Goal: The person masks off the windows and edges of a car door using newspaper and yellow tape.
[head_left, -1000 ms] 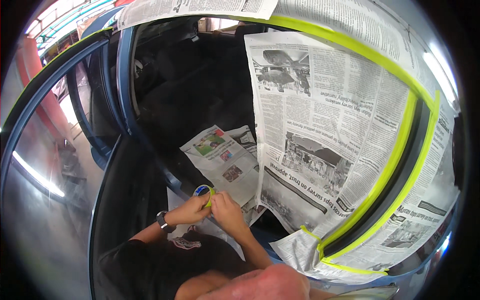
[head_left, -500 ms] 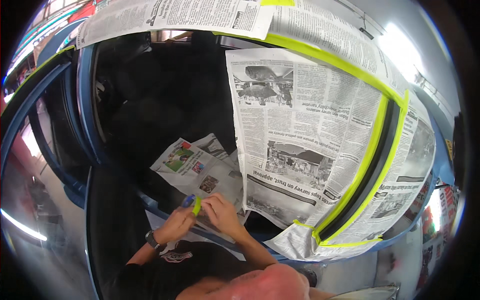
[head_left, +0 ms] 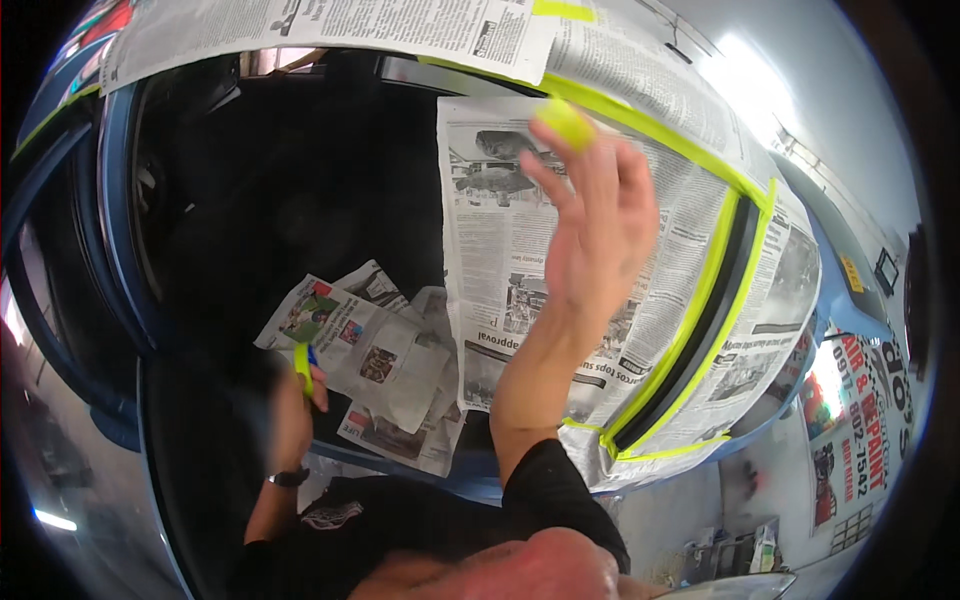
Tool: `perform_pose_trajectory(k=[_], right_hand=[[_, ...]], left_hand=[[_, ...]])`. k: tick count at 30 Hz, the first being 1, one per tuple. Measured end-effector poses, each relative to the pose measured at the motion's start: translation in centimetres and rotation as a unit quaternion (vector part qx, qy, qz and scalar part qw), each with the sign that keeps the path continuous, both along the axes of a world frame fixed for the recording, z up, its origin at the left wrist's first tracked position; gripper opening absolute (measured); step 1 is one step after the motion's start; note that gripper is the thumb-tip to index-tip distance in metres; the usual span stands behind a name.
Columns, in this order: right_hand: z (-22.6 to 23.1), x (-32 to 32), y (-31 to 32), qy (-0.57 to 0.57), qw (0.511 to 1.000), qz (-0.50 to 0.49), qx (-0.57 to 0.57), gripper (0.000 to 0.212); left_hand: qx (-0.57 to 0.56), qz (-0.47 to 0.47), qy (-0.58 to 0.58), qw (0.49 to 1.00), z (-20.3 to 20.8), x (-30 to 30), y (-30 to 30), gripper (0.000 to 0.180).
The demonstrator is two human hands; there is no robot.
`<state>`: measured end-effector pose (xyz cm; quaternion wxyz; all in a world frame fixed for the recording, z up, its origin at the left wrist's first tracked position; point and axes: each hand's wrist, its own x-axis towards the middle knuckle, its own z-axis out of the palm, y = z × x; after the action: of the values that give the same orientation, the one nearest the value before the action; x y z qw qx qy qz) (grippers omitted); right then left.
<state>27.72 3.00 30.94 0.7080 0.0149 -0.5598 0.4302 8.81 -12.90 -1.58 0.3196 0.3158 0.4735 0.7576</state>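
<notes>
Sitting at the right fingers' [head_left: 600, 170] tips: a yellow tape piece [head_left: 565, 123].

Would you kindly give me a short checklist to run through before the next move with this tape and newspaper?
1. Tape roll secured: ok, gripped in the left hand.
2. Tape piece ready: ok, at the fingertips of the raised right hand, with no strip joining it to the roll.
3. Tape piece pressed against the newspaper sheet: cannot tell; it is blurred and the contact is unclear.
4. Sheet's left edge taped: not ok, no tape shows along it.
5. Dark strip bordered: ok, yellow-green tape runs along both long sides.
6. Loose newspaper pages fastened: not ok, no tape shows on them.
</notes>
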Motion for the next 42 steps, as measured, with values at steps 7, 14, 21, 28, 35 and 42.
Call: perform_pose_trajectory(k=[7, 14, 21, 28, 35, 42], right_hand=[[3.5, -4.9, 2.6, -0.045, 0.995, -0.086, -0.005, 0.018], [3.5, -5.8, 3.6, -0.088, 0.895, -0.433, 0.066, 0.029], [4.4, -4.2, 3.0, -0.189, 0.745, -0.636, 0.076, 0.047], [2.7, -1.8, 2.9, -0.138, 0.781, -0.608, 0.036, 0.036], [-11.8, -7.2, -4.1, -0.375, 0.872, -0.094, 0.300, 0.015], [-20.0, -7.9, -6.3, -0.440, 0.851, -0.022, 0.286, 0.021]], left_hand=[[-0.005, -0.047, 0.000, 0.999, -0.4, 0.0, 0.1, 0.038], [-0.005, -0.044, -0.007, 0.999, -0.3, -0.8, -0.3, 0.038], [-0.012, -0.066, 0.020, 0.998, 1.2, -1.1, -0.9, 0.038], [-0.012, -0.049, 0.079, 0.996, 2.3, -2.0, -1.2, 0.043], [-0.006, -0.028, 0.279, 0.960, 7.5, -2.9, -1.3, 0.030], [-0.032, -0.049, 0.343, 0.938, 6.0, -1.0, -1.7, 0.022]])
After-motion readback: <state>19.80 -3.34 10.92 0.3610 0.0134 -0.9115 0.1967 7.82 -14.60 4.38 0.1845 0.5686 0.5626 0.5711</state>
